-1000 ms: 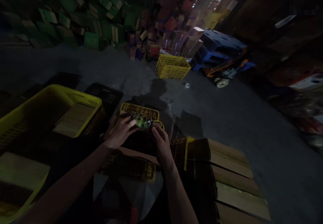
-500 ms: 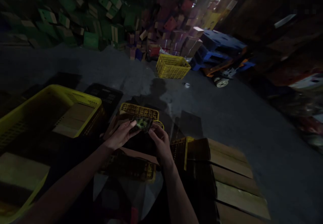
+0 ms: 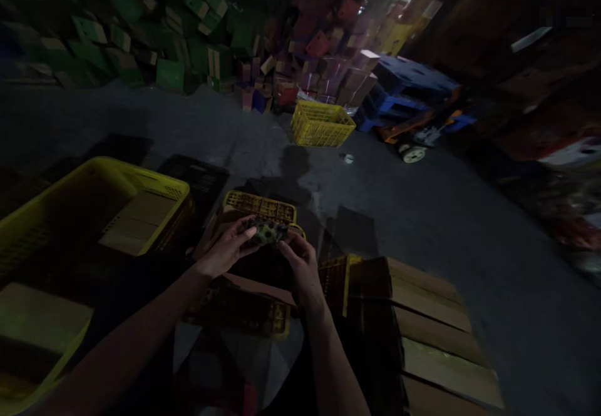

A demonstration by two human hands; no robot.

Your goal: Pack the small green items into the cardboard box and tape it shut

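Both my hands hold a small greenish, shiny wrapped packet between them, above a dark yellow-rimmed crate lined with cardboard. My left hand grips the packet's left end with curled fingers. My right hand pinches its right end. The light is dim and the packet's contents cannot be made out.
A large yellow basket with cardboard sheets stands at the left. Stacked cardboard lies at the right. Farther off on the grey floor sit a yellow crate, a blue pallet truck and heaps of green and red boxes.
The packet has been turned and lowered slightly between my hands, so it looks darker and flatter now. Both hands stay in nearly the same place.
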